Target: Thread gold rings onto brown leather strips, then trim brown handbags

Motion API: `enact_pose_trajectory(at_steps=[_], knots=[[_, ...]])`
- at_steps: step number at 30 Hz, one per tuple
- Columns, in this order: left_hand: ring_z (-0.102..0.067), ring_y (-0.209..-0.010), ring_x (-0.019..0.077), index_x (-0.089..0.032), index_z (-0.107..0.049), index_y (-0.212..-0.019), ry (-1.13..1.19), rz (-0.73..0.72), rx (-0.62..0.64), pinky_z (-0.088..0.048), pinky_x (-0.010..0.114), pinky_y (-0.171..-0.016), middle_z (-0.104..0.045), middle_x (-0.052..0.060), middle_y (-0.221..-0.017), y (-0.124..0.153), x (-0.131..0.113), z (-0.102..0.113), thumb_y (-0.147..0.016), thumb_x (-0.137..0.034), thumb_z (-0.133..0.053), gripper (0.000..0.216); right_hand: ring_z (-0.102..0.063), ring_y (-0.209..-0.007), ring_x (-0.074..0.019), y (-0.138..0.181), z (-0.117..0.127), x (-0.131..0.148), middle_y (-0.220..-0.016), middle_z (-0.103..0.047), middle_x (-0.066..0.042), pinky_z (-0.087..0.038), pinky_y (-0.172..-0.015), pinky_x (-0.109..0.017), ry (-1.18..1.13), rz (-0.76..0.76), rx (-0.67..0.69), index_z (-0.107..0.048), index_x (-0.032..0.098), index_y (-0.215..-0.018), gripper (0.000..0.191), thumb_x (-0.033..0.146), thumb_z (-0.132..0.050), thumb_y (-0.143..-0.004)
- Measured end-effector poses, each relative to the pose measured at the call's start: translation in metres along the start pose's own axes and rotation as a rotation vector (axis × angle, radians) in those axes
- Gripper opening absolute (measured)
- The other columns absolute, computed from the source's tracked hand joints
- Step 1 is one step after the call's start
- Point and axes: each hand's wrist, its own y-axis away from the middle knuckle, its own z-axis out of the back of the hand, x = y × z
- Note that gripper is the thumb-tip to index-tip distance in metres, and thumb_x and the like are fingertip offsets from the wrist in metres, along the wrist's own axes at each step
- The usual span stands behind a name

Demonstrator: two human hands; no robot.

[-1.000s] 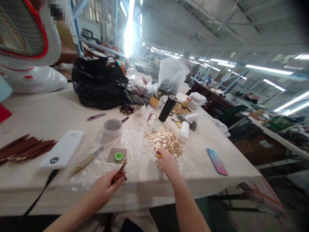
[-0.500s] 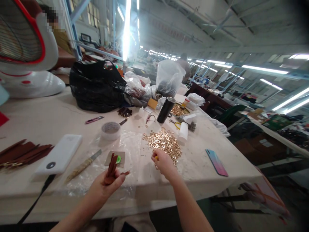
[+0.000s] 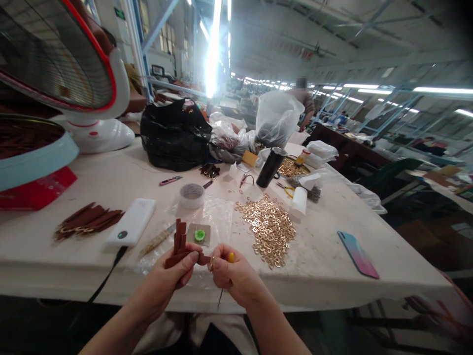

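Note:
My left hand (image 3: pixel 166 278) is closed round several brown leather strips (image 3: pixel 180 237) that fan upward, with one strip's end pointing right. At that end, my right hand (image 3: pixel 236 277) pinches a small gold metal ring (image 3: pixel 211 264), which appears to touch the leather. A thin tool with a yellow handle (image 3: pixel 231 257) is also tucked in my right hand, its dark spike sticking out below. The pile of gold rings (image 3: pixel 271 229) lies beyond and to the right. Just past my left hand sits a green round piece (image 3: pixel 200 235) on a small square card.
A knife with a wrapped handle (image 3: pixel 157 242) and a tape roll (image 3: pixel 191 196) lie on clear plastic. To the left are a white power bank (image 3: pixel 132 223), finished-looking leather straps (image 3: pixel 90 219) and a fan (image 3: pixel 94 133). A phone (image 3: pixel 357 254) lies right; a black cylinder (image 3: pixel 271 167) stands behind.
My right hand has left the ring pile and come left to the leather in my left hand, now pinching a ring. The view has swung left, showing a blue-rimmed container.

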Motion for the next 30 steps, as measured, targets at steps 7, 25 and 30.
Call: enact_pose_trajectory(at_steps=[7,25,30], knots=[[-0.03,-0.045,0.0047,-0.019,-0.056,-0.085,-0.009,-0.044,-0.045,-0.021,0.017,-0.043,-0.043,-0.008,-0.054,0.003,-0.003,-0.001,-0.065,-0.042,-0.072,0.035,-0.024,-0.041,-0.0029,0.002,-0.001,-0.004,-0.057,-0.053,0.006,-0.014,-0.041,-0.021,0.285,0.115,-0.16,-0.05,0.018,-0.069,0.031,0.039,-0.073,-0.066],[-0.029,-0.044,0.0067,-0.015,-0.06,-0.081,-0.109,-0.032,-0.142,-0.022,0.019,-0.041,-0.039,-0.008,-0.051,0.003,0.003,-0.006,-0.062,-0.045,-0.069,0.036,-0.034,-0.051,-0.0086,-0.001,-0.008,-0.013,-0.058,-0.043,0.005,-0.031,-0.048,-0.022,0.768,0.302,-0.228,-0.049,0.019,-0.072,0.016,0.034,-0.054,-0.077],[-0.026,-0.042,0.0063,-0.015,-0.059,-0.07,-0.119,-0.023,-0.155,-0.017,0.02,-0.04,-0.035,-0.008,-0.046,0.007,0.005,-0.004,-0.059,-0.045,-0.071,0.034,-0.041,-0.058,-0.0106,-0.001,-0.006,-0.015,-0.062,-0.05,0.002,-0.034,-0.055,-0.024,0.716,0.247,-0.123,-0.05,0.019,-0.071,0.022,0.04,-0.052,-0.08]])
